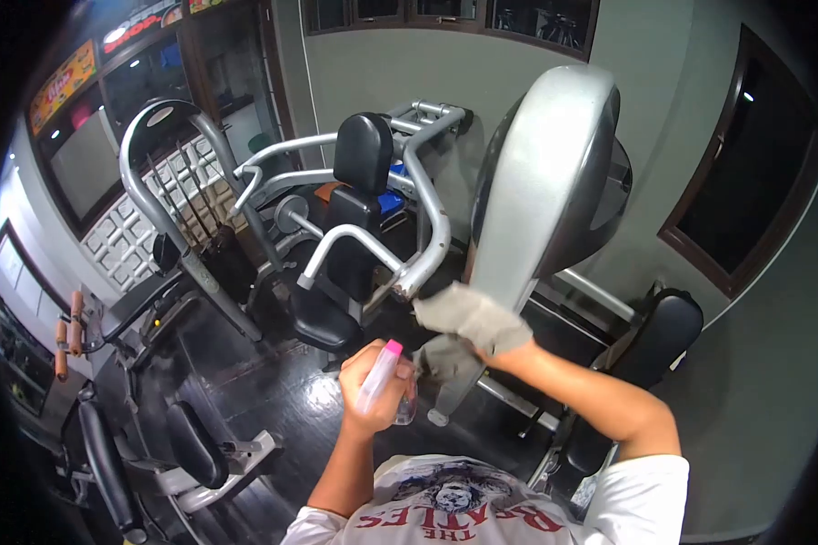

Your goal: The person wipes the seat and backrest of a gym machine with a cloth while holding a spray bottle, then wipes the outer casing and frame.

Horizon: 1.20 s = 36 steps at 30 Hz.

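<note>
My left hand [370, 381] is closed round a clear spray bottle [379, 377] with a pink tip, held in front of my chest. To its right, my right hand [497, 347] is mostly covered by a grey-beige cloth [468, 318]. The cloth lies over the fingers and hangs down in folds toward the bottle. Just beyond the cloth rises the tall silver and black housing [547, 163] of a gym machine. Whether the cloth touches its lower part, I cannot tell.
Ahead stands a machine with a black padded seat [323, 313] and curved silver bars [354, 238]. A black pad [668, 331] is at the right. More machines with black pads [195, 445] fill the lower left. Dark flooring [291, 409] lies between them.
</note>
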Available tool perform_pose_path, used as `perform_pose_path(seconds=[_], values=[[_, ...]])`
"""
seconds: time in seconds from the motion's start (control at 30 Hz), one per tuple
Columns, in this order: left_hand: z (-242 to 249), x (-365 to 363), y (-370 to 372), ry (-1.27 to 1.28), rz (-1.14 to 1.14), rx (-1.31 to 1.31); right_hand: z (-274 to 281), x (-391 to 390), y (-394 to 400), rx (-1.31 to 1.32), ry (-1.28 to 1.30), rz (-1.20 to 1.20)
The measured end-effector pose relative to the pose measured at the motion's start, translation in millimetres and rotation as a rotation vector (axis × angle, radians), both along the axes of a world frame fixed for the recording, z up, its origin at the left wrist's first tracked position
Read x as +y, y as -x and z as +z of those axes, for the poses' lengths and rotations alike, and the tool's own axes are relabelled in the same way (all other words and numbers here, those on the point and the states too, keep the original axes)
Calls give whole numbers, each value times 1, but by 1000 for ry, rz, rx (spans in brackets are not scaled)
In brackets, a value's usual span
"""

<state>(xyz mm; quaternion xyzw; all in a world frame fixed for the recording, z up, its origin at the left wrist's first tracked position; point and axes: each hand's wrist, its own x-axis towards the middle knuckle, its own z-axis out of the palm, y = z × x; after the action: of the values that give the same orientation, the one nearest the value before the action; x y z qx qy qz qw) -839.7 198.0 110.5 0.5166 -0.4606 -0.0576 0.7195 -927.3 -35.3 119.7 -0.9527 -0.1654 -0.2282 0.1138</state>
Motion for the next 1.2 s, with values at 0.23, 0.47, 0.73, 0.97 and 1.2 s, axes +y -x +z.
perform_pose_path(seconds=[0.23, 0.47, 0.73, 0.97, 1.2], values=[[-17, 34, -25, 60, 20, 116, -130, -10, 15, -31, 218, -225], [-16, 48, -40, -13, -9, 149, 164, -21, 12, -389, 500, -302], [-32, 80, -51, 5, -14, 156, 149, 25, -7, -459, 708, -868], [-40, 127, -60, 9, 42, 229, -142, 24, -5, 289, 412, -681], [-35, 168, -68, -46, 106, 149, -172, 30, -30, 247, -1588, -126]])
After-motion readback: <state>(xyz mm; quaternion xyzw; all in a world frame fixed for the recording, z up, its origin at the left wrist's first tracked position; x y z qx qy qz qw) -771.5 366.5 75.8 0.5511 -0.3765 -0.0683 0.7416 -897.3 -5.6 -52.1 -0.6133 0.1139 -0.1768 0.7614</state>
